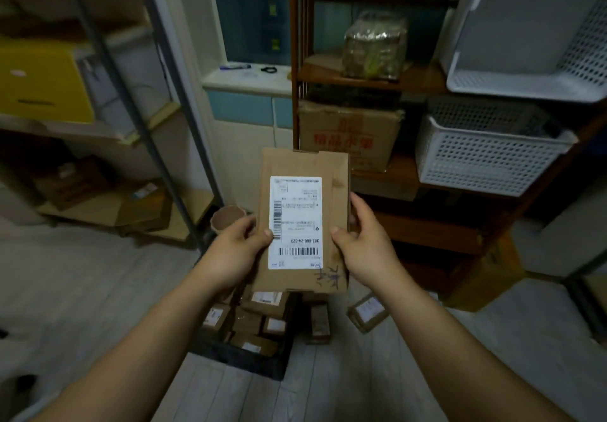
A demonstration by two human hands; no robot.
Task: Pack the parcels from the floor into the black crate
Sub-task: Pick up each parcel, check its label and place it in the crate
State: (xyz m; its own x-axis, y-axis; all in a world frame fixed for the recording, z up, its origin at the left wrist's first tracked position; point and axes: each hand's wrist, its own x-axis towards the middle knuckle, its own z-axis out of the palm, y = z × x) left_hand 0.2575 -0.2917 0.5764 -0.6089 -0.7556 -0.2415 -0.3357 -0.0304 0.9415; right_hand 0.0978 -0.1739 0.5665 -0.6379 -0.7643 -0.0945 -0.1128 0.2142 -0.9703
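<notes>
I hold a flat brown cardboard parcel (pixel 303 165) with a white shipping label up in front of me, label facing me. My left hand (pixel 238 247) grips its left edge with the thumb on the label. My right hand (pixel 368 241) grips its right edge. Below it on the floor stands the black crate (pixel 239 357), holding several small brown parcels with white labels. Two more small parcels lie on the floor beside the crate's right side: one close to it (pixel 319 323), one further right (pixel 368 311).
A metal rack (pixel 141 119) with boxes stands on the left. A brown wooden shelf (pixel 410 221) with a carton and white perforated baskets (pixel 486 155) is on the right. A brown roll of tape (pixel 226 218) sits by the wall. Pale plank floor lies around the crate.
</notes>
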